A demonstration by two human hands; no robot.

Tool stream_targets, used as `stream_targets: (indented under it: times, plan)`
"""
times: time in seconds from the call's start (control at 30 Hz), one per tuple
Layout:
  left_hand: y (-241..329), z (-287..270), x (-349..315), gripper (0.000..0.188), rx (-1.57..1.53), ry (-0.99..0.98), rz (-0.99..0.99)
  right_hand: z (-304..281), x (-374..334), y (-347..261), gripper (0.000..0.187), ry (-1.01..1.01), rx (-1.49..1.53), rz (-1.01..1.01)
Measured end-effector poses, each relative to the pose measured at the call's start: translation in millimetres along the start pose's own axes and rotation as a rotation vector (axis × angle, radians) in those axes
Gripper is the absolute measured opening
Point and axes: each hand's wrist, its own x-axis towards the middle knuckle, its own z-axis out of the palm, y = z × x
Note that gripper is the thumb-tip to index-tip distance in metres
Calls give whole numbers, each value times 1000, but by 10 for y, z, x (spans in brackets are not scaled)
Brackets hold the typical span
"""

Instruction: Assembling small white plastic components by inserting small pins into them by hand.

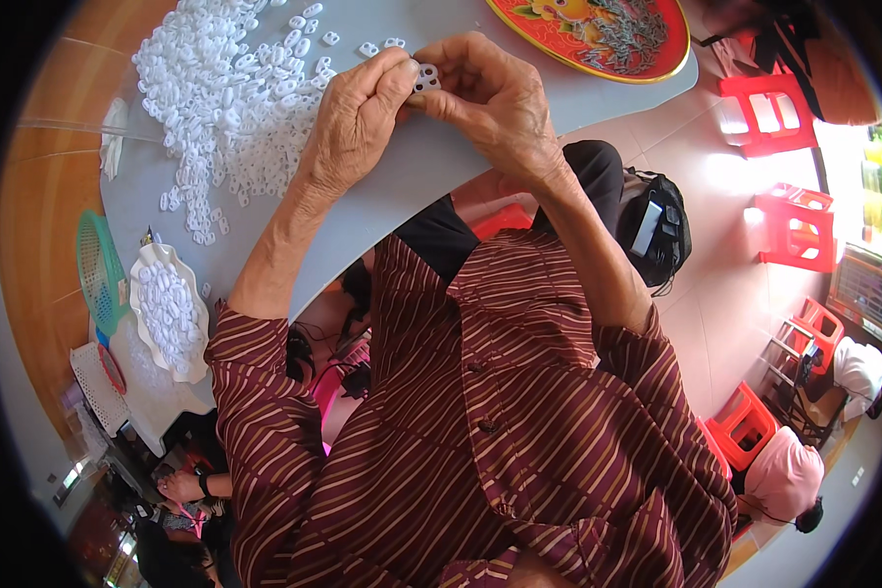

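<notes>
Over the grey table (392,186) my two hands meet at a small white plastic piece with several dark holes (427,77). My left hand (355,118) is closed, its thumb and forefinger pinching the piece's left side. From the other side my right hand (500,103) grips it too, thumb below and curled fingers above. Whether anything else is between the fingertips is hidden. A large heap of small white plastic pieces (211,98) spreads left of my hands, with a few strays just beyond them. Beyond my right hand sits a red patterned tray (544,37) of small grey metal pins or screws.
Along the left stand a scalloped white dish (200,338) of white pieces and a green basket (98,269). A co-worker's hand (181,487) shows at lower left. Red stools (799,230) and seated people are at right, with a black mesh bag (664,230) near my leg.
</notes>
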Motion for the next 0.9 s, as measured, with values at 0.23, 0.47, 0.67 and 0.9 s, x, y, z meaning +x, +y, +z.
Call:
stream_targets:
  times: [0.23, 0.47, 0.67, 0.9]
  plan:
    - [25, 13, -36, 26, 32, 9, 8, 9, -32, -79, 27, 42, -118, -68]
    - [59, -16, -31, 27, 5, -63, -46, 12, -58, -164, 21, 34, -180, -93]
    - [180, -24, -43, 27, -132, -115, -155, 1, -68, -157, 20, 38, -216, -157]
    - [77, -41, 5, 28, -103, -83, -151, -2, -32, -131, 16, 8, -19, -9]
